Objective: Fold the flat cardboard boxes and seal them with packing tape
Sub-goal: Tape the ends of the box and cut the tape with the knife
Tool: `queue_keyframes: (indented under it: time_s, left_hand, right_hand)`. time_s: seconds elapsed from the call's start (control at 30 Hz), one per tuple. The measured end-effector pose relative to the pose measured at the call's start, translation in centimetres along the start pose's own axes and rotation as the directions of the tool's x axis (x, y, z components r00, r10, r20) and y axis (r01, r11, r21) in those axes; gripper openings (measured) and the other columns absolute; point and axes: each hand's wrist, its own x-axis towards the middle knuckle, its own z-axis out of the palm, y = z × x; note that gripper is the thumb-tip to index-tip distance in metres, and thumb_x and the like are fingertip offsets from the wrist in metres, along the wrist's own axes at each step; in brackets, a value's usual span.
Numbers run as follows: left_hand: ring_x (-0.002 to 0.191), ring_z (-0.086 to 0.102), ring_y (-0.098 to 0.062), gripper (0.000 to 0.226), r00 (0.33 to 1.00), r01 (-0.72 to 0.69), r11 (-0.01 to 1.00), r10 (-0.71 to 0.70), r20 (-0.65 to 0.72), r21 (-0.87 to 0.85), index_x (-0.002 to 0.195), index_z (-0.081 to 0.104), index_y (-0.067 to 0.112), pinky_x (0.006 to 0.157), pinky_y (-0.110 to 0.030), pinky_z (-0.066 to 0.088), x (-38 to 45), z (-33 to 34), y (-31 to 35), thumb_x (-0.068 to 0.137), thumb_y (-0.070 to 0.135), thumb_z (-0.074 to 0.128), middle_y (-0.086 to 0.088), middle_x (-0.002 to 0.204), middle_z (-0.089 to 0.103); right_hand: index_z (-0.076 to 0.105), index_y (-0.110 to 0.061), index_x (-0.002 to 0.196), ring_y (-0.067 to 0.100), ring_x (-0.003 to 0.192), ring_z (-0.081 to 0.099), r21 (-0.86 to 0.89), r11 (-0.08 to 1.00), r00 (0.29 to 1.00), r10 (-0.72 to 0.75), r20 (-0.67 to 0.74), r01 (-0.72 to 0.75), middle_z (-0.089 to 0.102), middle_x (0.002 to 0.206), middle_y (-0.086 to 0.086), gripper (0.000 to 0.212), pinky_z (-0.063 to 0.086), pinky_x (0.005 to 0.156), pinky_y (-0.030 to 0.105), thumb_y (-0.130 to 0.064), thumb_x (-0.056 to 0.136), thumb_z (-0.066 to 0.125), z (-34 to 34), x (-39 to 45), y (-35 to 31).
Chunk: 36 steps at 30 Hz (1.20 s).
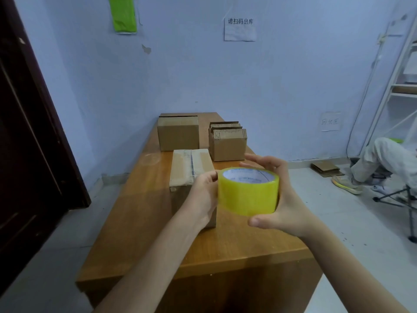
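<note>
1. Roll of yellow packing tape (248,190): held up in the air above the near half of the table (140,222), its hollow white core facing upward and away from the camera.
2. Right hand (277,195): wraps the roll from the right side, fingers curved over the far rim and thumb lying under the near lower edge.
3. Left hand (203,197): grips the left side of the roll, fingertips pressed against the tape's outer band.
4. Taped box (190,170): a closed cardboard box on the table directly behind the left hand, with strips of tape running along its top seam.
5. Left rear box (178,133): a closed cardboard box standing at the far end of the table.
6. Right rear box (228,143): stands beside the left rear one, apart from it, filled with flat cardboard pieces (226,129) set on edge.
7. Floor, right: flat cardboard (325,169) lies near the wall; a seated person's leg (383,159) and shoe show beside a white shelf frame (397,86).
8. Wall: a paper notice (240,29) and a green sheet (123,14) hang above the table.
</note>
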Motion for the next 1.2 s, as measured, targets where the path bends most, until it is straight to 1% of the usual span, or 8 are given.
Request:
queue_keyframes:
  time_s: [0.13, 0.23, 0.33, 0.5, 0.7, 0.87, 1.03, 1.2]
  left_hand:
    - [0.082, 0.065, -0.025, 0.025, 0.998, -0.048, 0.996, 0.051, -0.038, 0.069, 0.108, 0.064, -0.006, 0.065, -0.029, 0.053, 0.0, -0.8, 0.1, 0.091, -0.004, 0.046, -0.020, 0.097, 0.069]
    - [0.082, 0.064, -0.025, 0.020, 0.990, -0.076, 0.992, 0.086, -0.107, 0.097, 0.103, 0.065, -0.002, 0.064, -0.030, 0.052, 0.2, -0.9, 0.4, 0.090, -0.005, 0.051, -0.018, 0.094, 0.069]
    - [0.078, 0.064, -0.016, 0.016, 0.973, -0.139, 0.984, 0.157, -0.170, 0.115, 0.092, 0.065, 0.010, 0.060, -0.023, 0.050, 0.4, -0.3, 0.9, 0.095, 0.003, 0.052, -0.007, 0.084, 0.069]
    - [0.055, 0.043, -0.008, 0.018, 0.924, -0.166, 0.985, 0.170, -0.341, 0.041, 0.080, 0.057, 0.010, 0.049, -0.015, 0.039, 0.4, -2.8, 3.7, 0.096, 0.013, 0.050, -0.001, 0.066, 0.050]
    - [0.065, 0.053, -0.012, 0.023, 0.969, -0.050, 0.998, 0.055, -0.239, 0.024, 0.081, 0.061, 0.007, 0.050, -0.019, 0.044, -1.3, -6.3, 4.0, 0.090, 0.028, 0.060, -0.001, 0.070, 0.055]
    - [0.059, 0.050, -0.006, 0.023, 0.882, -0.108, 0.942, 0.238, -0.406, 0.318, 0.080, 0.057, 0.012, 0.048, -0.015, 0.042, -1.1, -6.1, 3.1, 0.088, 0.034, 0.061, 0.001, 0.066, 0.052]
    - [0.054, 0.050, -0.004, 0.020, 0.803, -0.200, 0.953, 0.292, -0.519, 0.228, 0.076, 0.055, 0.013, 0.048, -0.013, 0.045, -1.0, -6.3, 2.9, 0.089, 0.027, 0.062, 0.002, 0.062, 0.050]
    - [0.039, 0.044, 0.001, 0.021, 0.742, -0.260, 0.943, 0.333, -0.581, 0.208, 0.076, 0.056, 0.007, 0.040, -0.012, 0.038, -2.0, -10.4, 4.6, 0.090, 0.022, 0.062, -0.001, 0.057, 0.046]
  right_hand:
    - [0.038, -0.028, 0.111, 0.018, 0.131, 0.044, -0.081, 0.993, 0.996, -0.085, 0.023, 0.086, 0.039, 0.141, 0.007, 0.071, 0.044, 0.099, 0.025, -0.048, 0.060, 0.084, 0.1, 0.6, 0.4]
    - [0.044, -0.044, 0.092, 0.011, 0.121, 0.053, -0.153, 0.980, 0.974, -0.154, -0.166, 0.129, 0.057, 0.121, 0.002, 0.040, 0.046, 0.093, 0.020, -0.026, 0.072, 0.073, 0.5, 1.4, 0.9]
    - [0.044, -0.030, 0.092, 0.009, 0.115, 0.058, -0.200, 0.959, 0.922, -0.255, -0.292, 0.201, 0.061, 0.106, -0.003, 0.032, 0.048, 0.088, 0.018, -0.024, 0.075, 0.071, 1.3, 2.0, 0.9]
    - [0.039, -0.019, 0.075, -0.008, 0.062, 0.046, -0.214, 0.964, 0.837, -0.247, -0.489, 0.159, 0.049, 0.067, -0.022, 0.025, 0.032, 0.054, 0.007, -0.029, 0.068, 0.060, 0.5, 1.6, -0.5]
    - [0.046, -0.030, 0.087, -0.003, 0.065, 0.046, -0.222, 0.971, 0.973, -0.131, -0.190, 0.087, 0.049, 0.074, -0.022, 0.026, 0.036, 0.059, 0.009, -0.041, 0.069, 0.061, -0.3, 1.4, -1.5]
    - [0.046, -0.031, 0.069, -0.001, 0.056, 0.039, -0.037, 0.999, 0.926, -0.047, -0.376, 0.035, 0.042, 0.058, -0.018, 0.019, 0.032, 0.053, 0.012, -0.049, 0.070, 0.050, 1.7, 2.9, -2.0]
    - [0.031, -0.023, 0.056, 0.001, 0.047, 0.029, -0.158, 0.984, 0.829, -0.154, -0.537, 0.080, 0.031, 0.047, -0.014, 0.030, 0.022, 0.047, 0.013, -0.037, 0.079, 0.043, 3.5, 4.1, -1.8]
    - [0.038, -0.013, 0.056, 0.014, 0.044, 0.031, -0.704, 0.709, 0.937, -0.222, -0.271, -0.035, 0.026, 0.044, -0.007, 0.036, 0.019, 0.044, 0.019, -0.038, 0.081, 0.038, 1.1, 4.2, -0.3]
